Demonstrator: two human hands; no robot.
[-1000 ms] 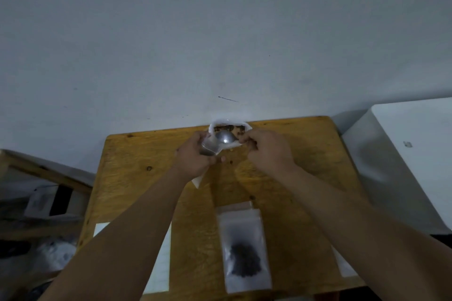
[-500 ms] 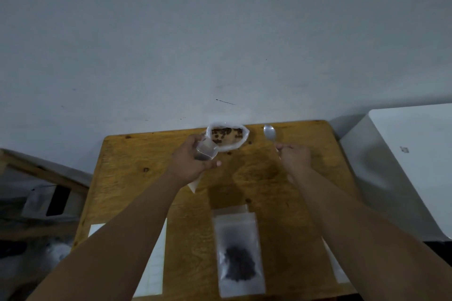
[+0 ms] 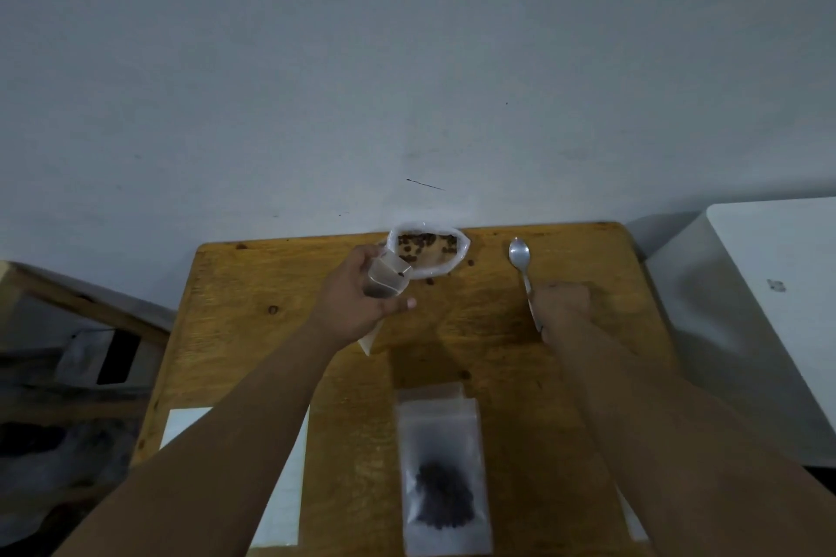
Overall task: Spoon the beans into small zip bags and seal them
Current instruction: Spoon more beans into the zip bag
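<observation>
Beans (image 3: 416, 240) sat in an open white bag (image 3: 462, 248) at the counter's (image 3: 271, 285) far edge. Just beside it, the left hand (image 3: 362, 298) curled round a small zip bag (image 3: 388, 278). The right hand (image 3: 563, 303), fingers closed, gripped a spoon (image 3: 519, 256) by its handle. A filled zip bag (image 3: 443, 466) lay flat near the front edge.

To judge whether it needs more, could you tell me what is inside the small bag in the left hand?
One dark bean shows near the mouth of the bag, with a dark mass lower. The left hand covers its bottom, hiding the fill level.
</observation>
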